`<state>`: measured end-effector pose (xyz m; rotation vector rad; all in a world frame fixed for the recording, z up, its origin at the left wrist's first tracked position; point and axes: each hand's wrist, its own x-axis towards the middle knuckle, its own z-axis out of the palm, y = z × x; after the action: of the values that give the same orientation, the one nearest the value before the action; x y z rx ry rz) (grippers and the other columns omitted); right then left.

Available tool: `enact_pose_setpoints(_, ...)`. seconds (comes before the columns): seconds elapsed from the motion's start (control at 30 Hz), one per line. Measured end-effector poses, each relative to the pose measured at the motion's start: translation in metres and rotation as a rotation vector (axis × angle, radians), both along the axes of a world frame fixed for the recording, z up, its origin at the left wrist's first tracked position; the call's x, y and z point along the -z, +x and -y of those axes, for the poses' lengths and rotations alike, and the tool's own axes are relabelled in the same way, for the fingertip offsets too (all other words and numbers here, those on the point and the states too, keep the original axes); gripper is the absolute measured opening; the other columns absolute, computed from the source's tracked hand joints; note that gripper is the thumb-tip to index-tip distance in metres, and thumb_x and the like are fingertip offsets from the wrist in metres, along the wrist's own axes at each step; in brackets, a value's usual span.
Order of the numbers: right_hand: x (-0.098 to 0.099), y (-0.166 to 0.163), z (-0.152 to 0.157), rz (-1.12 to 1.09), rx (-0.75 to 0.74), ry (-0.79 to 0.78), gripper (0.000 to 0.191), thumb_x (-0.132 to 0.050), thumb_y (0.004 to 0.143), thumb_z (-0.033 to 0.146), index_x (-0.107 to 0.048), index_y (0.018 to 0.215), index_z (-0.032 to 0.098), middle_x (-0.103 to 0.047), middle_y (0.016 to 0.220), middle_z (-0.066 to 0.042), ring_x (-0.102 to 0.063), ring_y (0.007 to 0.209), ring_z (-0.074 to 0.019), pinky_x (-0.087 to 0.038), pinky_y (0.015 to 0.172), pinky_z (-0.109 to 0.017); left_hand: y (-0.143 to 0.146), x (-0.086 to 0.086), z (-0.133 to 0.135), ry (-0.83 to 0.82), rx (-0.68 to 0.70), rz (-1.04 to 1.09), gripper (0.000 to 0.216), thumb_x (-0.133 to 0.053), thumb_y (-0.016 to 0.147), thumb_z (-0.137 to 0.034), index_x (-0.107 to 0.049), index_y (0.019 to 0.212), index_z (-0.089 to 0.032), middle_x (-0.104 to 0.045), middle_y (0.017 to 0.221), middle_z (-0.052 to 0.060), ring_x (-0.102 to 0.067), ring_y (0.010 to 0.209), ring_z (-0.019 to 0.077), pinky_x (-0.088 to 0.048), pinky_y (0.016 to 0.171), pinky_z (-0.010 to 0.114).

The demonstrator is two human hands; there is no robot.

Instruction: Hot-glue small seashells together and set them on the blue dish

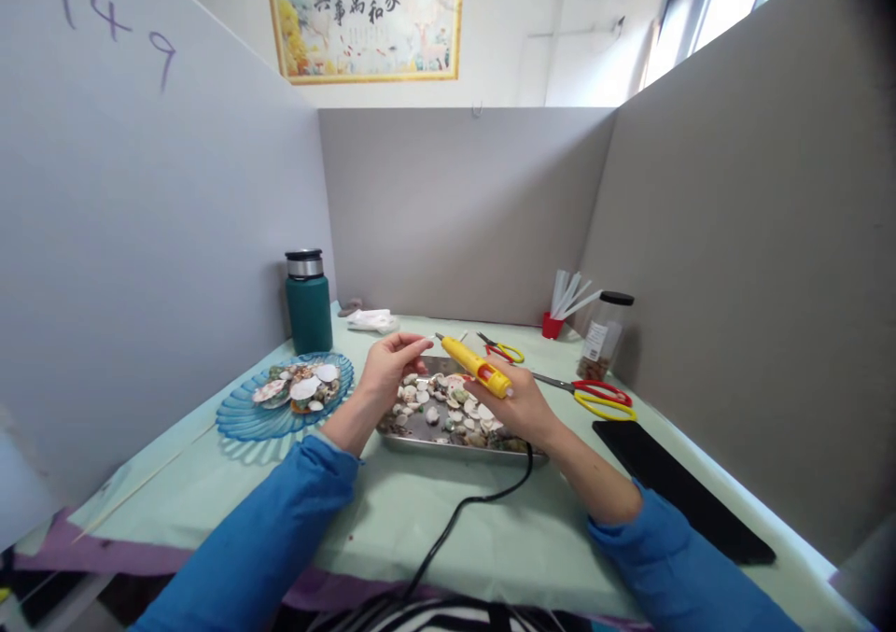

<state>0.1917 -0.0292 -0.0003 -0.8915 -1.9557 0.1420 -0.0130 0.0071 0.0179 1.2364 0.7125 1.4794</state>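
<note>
My right hand [516,400] is wrapped round a yellow hot glue gun [476,367], its nozzle pointing up and to the left. Close to that nozzle, the fingers of my left hand [393,367] are pinched together; whatever sits between them is too small to make out. Both hands are above a metal tray [448,446] of loose seashells [455,408]. From the gun's grip a black cord [468,501] runs down to the table's front edge. Left of the tray, a blue scalloped glass plate [242,413] bears a cluster of shells [301,387].
A green bottle [309,310] stands behind the plate. Red-and-yellow scissors [595,397], a smaller pair [505,348], a red cup of glue sticks [553,325], a lidded jar [605,338] and a black slab [679,487] lie to the right. Grey partitions [462,212] enclose the table.
</note>
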Motion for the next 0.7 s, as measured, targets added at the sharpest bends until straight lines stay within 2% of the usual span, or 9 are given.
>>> enact_pose_setpoints(0.3,0.0036,0.0002,-0.0012,0.074,-0.054,0.05,0.019,-0.054,0.082,0.026,-0.059,0.099,0.021,-0.063,0.08,-0.005,-0.056,0.067,-0.0174,-0.043,0.064,-0.028,0.0011,0.0016,-0.0018,0.058,0.001,-0.013,0.03,-0.076,0.059,-0.031,-0.061,0.077,-0.012,-0.064,0.069,0.001,-0.053,0.047,0.0058,-0.047,0.052,0.021)
enact_pose_setpoints(0.47,0.0054,0.0004,-0.0024,0.113,-0.064,0.077,0.022,-0.055,0.078,0.019,-0.058,0.099,0.021,-0.064,0.083,-0.005,-0.057,0.07,-0.0183,-0.043,0.065,-0.028,0.0021,0.0015,-0.0013,0.088,0.0,-0.035,0.026,-0.075,0.061,-0.03,-0.061,0.075,-0.012,-0.059,0.057,-0.003,-0.054,0.047,0.0061,-0.045,0.05,0.019)
enact_pose_setpoints(0.7,0.0091,0.001,-0.0052,0.069,0.026,0.092,0.022,-0.054,0.077,0.017,-0.059,0.098,0.02,-0.062,0.075,-0.003,-0.055,0.065,-0.017,-0.042,0.062,-0.027,0.0025,-0.0002,0.0008,0.111,-0.052,-0.037,0.029,-0.075,0.061,-0.032,-0.061,0.076,-0.012,-0.066,0.073,0.003,-0.053,0.047,0.0052,-0.045,0.05,0.02)
